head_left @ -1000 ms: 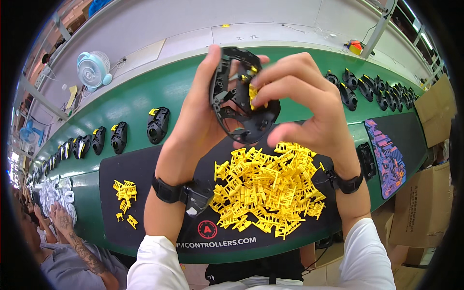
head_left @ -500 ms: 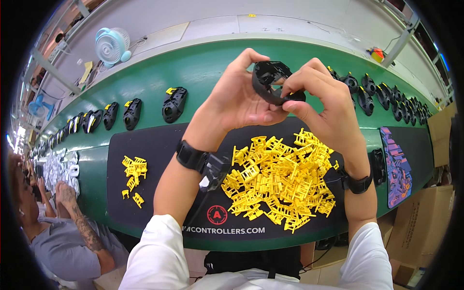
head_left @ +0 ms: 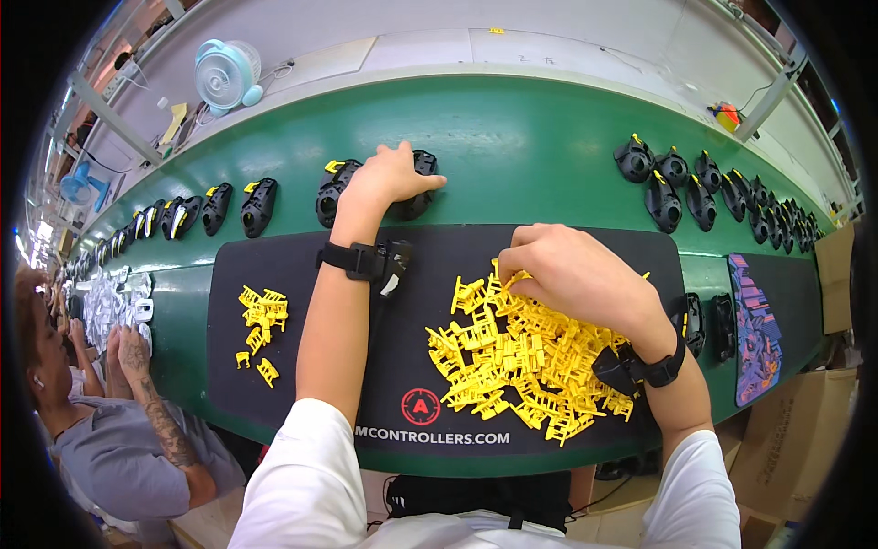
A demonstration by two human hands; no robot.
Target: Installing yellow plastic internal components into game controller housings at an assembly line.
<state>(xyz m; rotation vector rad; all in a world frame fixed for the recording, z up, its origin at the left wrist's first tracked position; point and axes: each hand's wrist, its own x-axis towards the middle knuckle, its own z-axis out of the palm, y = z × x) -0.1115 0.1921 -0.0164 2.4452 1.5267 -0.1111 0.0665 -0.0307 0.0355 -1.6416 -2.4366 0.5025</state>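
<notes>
My left hand [head_left: 389,176] lies over a black plastic shell [head_left: 423,166] on the green bench, thumb and fingers spread apart and touching it. Part of that shell is hidden under the palm. Just to its left sits another black shell [head_left: 327,203] with a yellow part at its far end. My right hand [head_left: 576,279] is at the far side of a heap of small yellow ladder-shaped plastic pieces [head_left: 521,352], its fingers pinched together on a yellow piece. The fingertips partly hide which piece it is.
A small yellow pile [head_left: 263,311] lies left on the black mat [head_left: 311,366]. Rows of black shells [head_left: 258,207] run left, more shells [head_left: 662,201] right. A patterned purple panel [head_left: 754,329] lies right. A fan [head_left: 226,77] stands behind; a co-worker [head_left: 137,439] sits left.
The black shell that both hands held in the air is now on the bench under my left hand, which moved left. My right hand has come down to the yellow heap.
</notes>
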